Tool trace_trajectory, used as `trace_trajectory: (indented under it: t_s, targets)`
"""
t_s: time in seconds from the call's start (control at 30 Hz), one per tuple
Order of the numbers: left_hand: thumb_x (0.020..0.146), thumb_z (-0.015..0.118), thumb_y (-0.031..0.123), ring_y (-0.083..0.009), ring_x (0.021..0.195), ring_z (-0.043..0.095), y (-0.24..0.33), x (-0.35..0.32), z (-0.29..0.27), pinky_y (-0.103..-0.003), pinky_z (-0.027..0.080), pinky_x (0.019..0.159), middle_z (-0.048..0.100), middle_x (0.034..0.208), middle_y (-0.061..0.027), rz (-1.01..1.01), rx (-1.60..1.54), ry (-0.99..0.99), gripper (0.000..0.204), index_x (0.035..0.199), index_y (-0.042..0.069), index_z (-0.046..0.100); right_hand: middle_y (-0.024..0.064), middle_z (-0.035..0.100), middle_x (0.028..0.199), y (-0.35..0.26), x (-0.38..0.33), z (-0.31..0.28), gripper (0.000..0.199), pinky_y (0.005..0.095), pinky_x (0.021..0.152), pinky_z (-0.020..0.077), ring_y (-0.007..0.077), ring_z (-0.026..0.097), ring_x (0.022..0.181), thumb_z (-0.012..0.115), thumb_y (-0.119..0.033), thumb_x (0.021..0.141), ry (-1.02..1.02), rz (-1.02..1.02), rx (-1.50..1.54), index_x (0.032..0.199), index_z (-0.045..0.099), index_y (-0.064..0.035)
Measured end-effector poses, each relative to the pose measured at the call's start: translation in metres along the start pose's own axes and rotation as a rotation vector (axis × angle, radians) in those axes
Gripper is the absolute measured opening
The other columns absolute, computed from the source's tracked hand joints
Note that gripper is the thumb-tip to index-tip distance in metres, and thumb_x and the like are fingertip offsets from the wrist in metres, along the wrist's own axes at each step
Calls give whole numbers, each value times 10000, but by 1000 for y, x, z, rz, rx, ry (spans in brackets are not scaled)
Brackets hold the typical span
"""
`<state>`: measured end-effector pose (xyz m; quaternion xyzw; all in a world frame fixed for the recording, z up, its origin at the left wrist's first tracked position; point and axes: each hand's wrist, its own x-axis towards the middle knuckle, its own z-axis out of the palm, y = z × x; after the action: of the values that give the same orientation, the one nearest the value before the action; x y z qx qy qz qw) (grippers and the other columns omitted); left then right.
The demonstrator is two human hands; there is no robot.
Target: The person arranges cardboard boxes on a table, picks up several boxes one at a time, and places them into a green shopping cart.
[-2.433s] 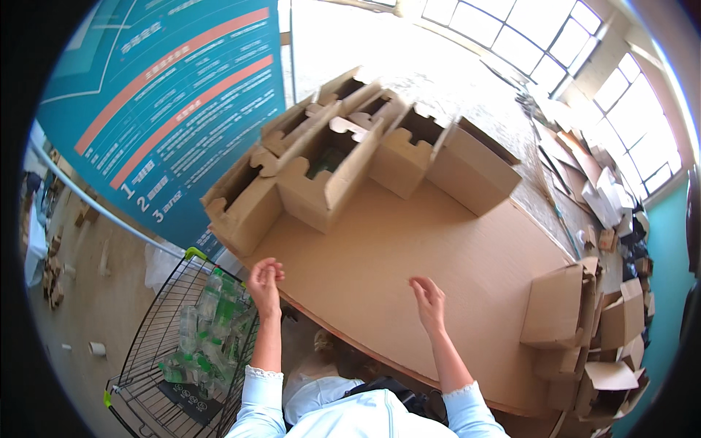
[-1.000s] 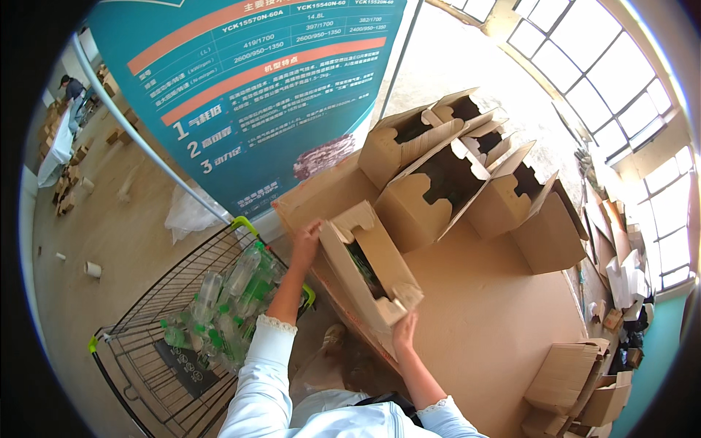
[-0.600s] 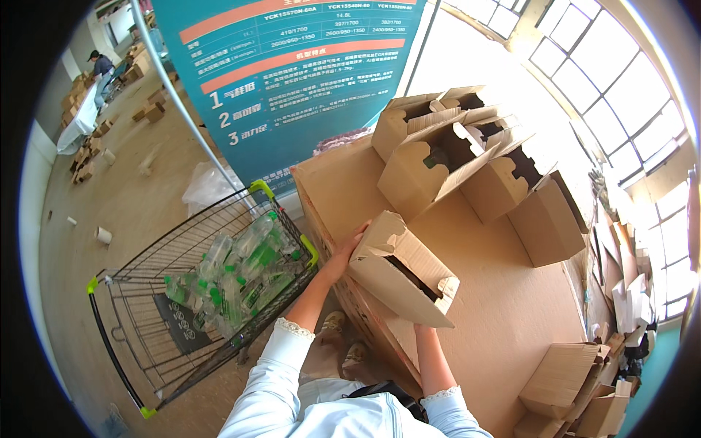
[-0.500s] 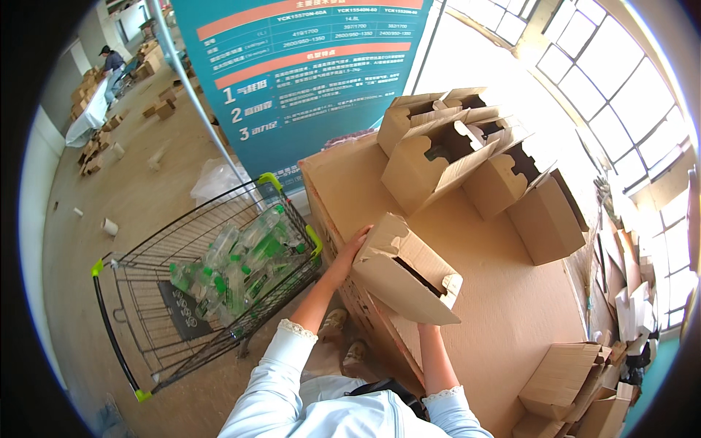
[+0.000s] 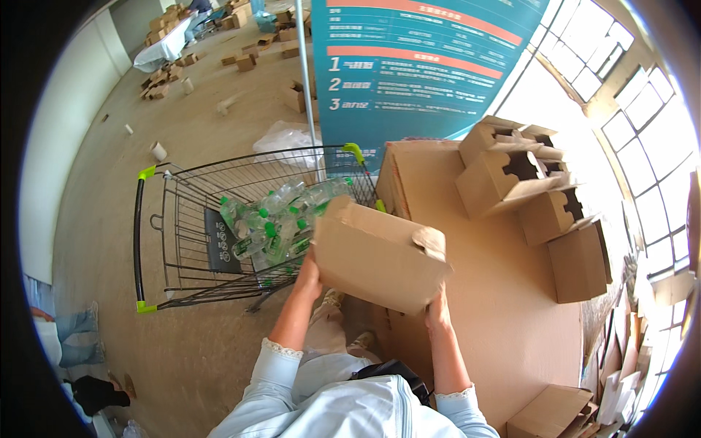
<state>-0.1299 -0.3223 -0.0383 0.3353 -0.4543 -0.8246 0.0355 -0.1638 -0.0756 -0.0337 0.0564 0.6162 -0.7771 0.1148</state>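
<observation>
Right half of frame: large cardboard-covered table (image 5: 511, 306). On it, upper right, a cluster of open cardboard boxes (image 5: 537, 190). Left half: concrete floor (image 5: 109, 182), wire shopping cart (image 5: 219, 226) standing on it.

Both hands on a cardboard box (image 5: 380, 255), left hand (image 5: 308, 271) and right hand (image 5: 438, 310) gripping its near edges. Cart (image 5: 219, 226) to the left holds what looks like bottles (image 5: 281, 219).
</observation>
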Motion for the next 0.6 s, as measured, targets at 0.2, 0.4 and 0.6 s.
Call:
trace_trajectory:
  t_s: [0.2,0.4,0.6]
  targets:
    - [878,320,645,-210,1123,491,66,25,-97,-386,391,918,511,1237,-68,-72,72,75,707,1367,135,342,145,171,1484,-41,37,103,1009,364,1107,125,224,139,1371,637,-492,789,-802,-43,-362,1455,5,-74]
    - [788,295,778,-263,1333,244,113,73,-144,-481,209,1052,281,1445,-132,-134,480,-122,971,1465,126,52,141,467,1193,-13,91,157,856,338,672,563,225,572,898,550,-574,793,-704,531,-338,1392,200,-73]
    - [779,405,705,-320,1292,299,134,137,-150,-506,278,993,306,1417,-186,-330,638,-293,913,1405,51,283,169,564,974,28,120,166,836,401,646,575,233,606,634,367,-719,795,-615,1148,-134,1297,375,-51]
